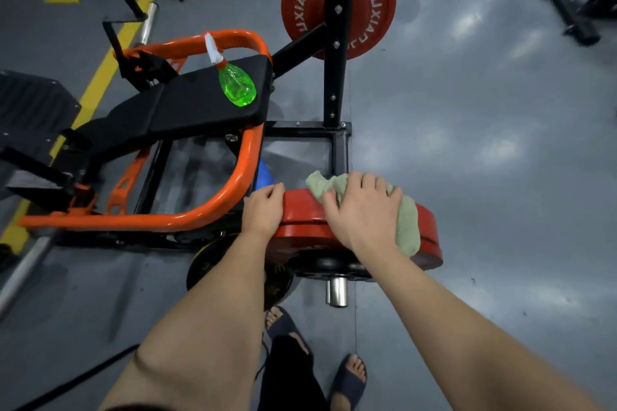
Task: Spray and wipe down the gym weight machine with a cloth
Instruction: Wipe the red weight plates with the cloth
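The weight machine's orange tube frame (213, 210) occupies the left half of the frame. Its black seat pad (187, 107) sits in the centre left.

The spray bottle (237, 87), green with a white trigger head, lies on its side on the right end of the seat pad. Neither grip touches it.

The left grip (263, 207), at lower centre, has its fingers bent over the left rim of the near red weight plate (300, 213) and steadies it.

The right grip (364, 210), just right of centre, is spread flat with the fingers extended. It presses the pale green cloth (407, 223) onto the top edge of the same plate. The cloth shows beyond the hand at both ends.

The far red weight plate (310, 0) hangs on the black upright at upper centre.

Progress (judgement): the bottle is set down, so spraying appears paused or complete for this section. Wiping is in hand on the near plate's rim. Whether the far plate, orange frame and seat pad have been wiped cannot be determined, so treat them as outstanding.

Count: one spray bottle, one cloth, two red plates, two grips.
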The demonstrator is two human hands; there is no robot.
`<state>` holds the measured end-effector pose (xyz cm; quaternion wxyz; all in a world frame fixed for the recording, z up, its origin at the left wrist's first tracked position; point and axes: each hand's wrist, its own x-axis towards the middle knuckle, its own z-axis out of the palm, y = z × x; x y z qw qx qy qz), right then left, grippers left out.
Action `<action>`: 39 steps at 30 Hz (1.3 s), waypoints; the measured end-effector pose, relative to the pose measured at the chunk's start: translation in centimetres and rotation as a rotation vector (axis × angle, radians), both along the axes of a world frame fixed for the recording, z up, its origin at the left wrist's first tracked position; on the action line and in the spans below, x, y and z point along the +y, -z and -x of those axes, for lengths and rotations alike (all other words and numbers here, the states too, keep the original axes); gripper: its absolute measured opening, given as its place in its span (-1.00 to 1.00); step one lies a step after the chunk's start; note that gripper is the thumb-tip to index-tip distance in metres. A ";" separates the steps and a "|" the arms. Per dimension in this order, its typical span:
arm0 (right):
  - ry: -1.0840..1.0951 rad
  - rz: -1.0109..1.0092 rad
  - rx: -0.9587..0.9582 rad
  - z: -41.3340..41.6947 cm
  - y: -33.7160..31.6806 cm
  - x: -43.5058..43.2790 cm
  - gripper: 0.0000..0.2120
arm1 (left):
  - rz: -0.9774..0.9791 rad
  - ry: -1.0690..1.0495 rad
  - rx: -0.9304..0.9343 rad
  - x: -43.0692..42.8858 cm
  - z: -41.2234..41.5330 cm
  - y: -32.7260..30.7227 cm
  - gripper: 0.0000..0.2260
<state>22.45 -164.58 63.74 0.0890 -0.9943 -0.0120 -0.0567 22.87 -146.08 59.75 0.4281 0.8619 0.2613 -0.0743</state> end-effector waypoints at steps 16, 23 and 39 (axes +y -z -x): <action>-0.451 -0.270 0.066 -0.5 -0.7 3.5 -0.58 | -0.521 0.488 0.153 1.4 1.0 -7.4 -0.53; 0.172 -0.487 0.292 0.5 1.7 -9.9 -0.57 | -0.346 0.851 0.339 -5.8 1.6 -9.2 0.30; -0.360 -0.627 0.214 2.4 -0.7 -7.3 -0.61 | -0.465 0.868 0.360 -6.6 0.8 -7.4 0.15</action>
